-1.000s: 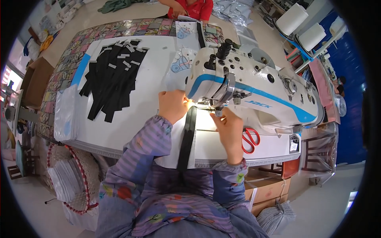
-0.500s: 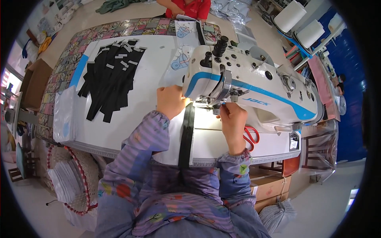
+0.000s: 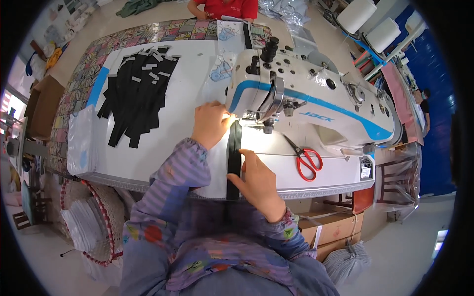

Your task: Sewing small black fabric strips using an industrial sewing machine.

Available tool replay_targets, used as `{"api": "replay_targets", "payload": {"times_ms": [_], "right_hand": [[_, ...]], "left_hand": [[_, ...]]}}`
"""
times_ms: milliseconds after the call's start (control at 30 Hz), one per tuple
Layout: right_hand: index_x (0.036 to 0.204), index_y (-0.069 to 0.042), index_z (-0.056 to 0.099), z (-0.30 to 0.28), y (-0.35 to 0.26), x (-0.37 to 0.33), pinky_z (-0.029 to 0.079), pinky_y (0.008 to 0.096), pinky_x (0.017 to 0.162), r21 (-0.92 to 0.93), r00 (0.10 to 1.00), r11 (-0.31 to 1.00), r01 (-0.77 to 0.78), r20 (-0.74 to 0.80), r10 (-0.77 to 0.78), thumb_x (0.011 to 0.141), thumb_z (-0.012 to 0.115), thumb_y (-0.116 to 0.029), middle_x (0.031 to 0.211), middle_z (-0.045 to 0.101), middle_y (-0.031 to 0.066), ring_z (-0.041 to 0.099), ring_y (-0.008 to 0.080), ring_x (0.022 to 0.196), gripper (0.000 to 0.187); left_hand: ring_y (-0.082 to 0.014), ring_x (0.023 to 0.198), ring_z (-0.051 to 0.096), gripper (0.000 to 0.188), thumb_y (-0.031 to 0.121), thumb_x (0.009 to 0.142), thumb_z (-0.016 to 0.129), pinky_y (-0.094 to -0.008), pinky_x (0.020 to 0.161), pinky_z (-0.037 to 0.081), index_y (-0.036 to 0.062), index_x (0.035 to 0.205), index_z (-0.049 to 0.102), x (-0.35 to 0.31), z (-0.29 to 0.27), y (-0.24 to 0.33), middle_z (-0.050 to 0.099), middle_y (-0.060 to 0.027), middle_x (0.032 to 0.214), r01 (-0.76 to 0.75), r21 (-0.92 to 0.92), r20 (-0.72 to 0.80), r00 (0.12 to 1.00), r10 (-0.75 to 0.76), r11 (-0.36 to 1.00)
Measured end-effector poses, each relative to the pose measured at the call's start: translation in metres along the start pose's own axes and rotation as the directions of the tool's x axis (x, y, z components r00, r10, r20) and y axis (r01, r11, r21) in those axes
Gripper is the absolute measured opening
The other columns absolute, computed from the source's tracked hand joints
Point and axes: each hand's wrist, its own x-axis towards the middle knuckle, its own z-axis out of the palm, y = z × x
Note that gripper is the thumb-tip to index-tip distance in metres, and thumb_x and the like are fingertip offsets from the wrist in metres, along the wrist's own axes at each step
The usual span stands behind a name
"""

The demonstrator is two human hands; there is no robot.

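Note:
A long black strip [image 3: 234, 170] runs from beneath the head of the white and blue sewing machine [image 3: 296, 101] toward me, over the table's front edge. Close to the lit needle area, my left hand [image 3: 211, 124] is closed, its fingertips pinching at the strip's far end; the exact grip is partly hidden. My right hand [image 3: 260, 186] lies lower along the strip, thumb and forefinger spread apart and touching it from the right. Red-handled scissors [image 3: 310, 164] rest on the table to the right of that hand.
A pile of black strips [image 3: 138, 93] with pale ends covers the table's left part. A clear plastic packet [image 3: 82, 143] lies at the left edge. Across the table sits a person in red [image 3: 224, 9]. White thread cones [image 3: 356, 17] stand at the far right; cardboard boxes [image 3: 338, 229] are below.
My right hand has left the needle area and come down toward me onto the strip, its fingers spreading. The scissors now show fully. My left hand stays near the needle.

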Motion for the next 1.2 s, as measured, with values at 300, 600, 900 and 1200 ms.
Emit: {"api": "replay_targets", "payload": {"times_ms": [300, 600, 900, 1200], "right_hand": [[0.118, -0.002, 0.051, -0.008, -0.002, -0.003, 0.050, 0.0273, 0.061, 0.811, 0.934, 0.478, -0.336, 0.222, 0.280, 0.094, 0.068, 0.004, 0.081, 0.065, 0.0023, 0.061, 0.0089, 0.070, 0.029], [0.103, -0.004, 0.071, 0.014, 0.026, 0.015, 0.050, 0.0398, 0.076, 0.170, 0.990, 0.980, 0.104, -0.113, -0.086, 0.082, 0.069, 0.000, 0.096, 0.067, 0.0112, 0.061, 0.0338, 0.087, 0.021], [0.100, -0.004, 0.068, 0.017, 0.014, 0.006, 0.046, 0.0454, 0.082, 0.033, 0.987, 0.991, 0.127, -0.106, -0.123, 0.081, 0.071, -0.004, 0.105, 0.063, 0.0100, 0.058, 0.0342, 0.095, 0.020], [0.113, -0.005, 0.072, -0.004, -0.001, -0.039, 0.044, 0.0497, 0.106, -0.002, 0.987, 0.988, 0.158, -0.037, -0.158, 0.081, 0.079, -0.015, 0.116, 0.068, 0.0070, 0.063, 0.0276, 0.112, 0.034]], "left_hand": [[-0.0305, 0.096, 0.062, 0.027, 0.004, 0.078, 0.071, -0.0410, 0.082, 0.050, 0.0103, 0.104, 0.072, -0.062, -0.025, 0.023, 0.062, -0.0069, 0.099, -0.309, -0.274, -0.093, 0.951, 0.295, 0.911], [-0.0362, 0.091, 0.066, 0.016, 0.017, 0.094, 0.069, -0.0438, 0.083, 0.052, 0.0035, 0.103, 0.072, -0.060, -0.028, 0.010, 0.069, -0.0155, 0.105, -0.223, -0.434, -0.042, 0.973, 0.228, 0.873], [-0.0282, 0.100, 0.063, 0.021, 0.016, 0.087, 0.072, -0.0402, 0.085, 0.052, 0.0066, 0.105, 0.072, -0.063, -0.034, 0.017, 0.065, -0.0068, 0.099, -0.425, -0.017, 0.059, 0.903, 0.425, 0.905], [-0.0258, 0.099, 0.063, 0.039, 0.007, 0.073, 0.072, -0.0377, 0.086, 0.054, 0.0059, 0.112, 0.070, -0.083, -0.025, 0.032, 0.062, -0.0039, 0.102, -0.392, 0.026, 0.052, 0.919, 0.391, 0.919]]}}
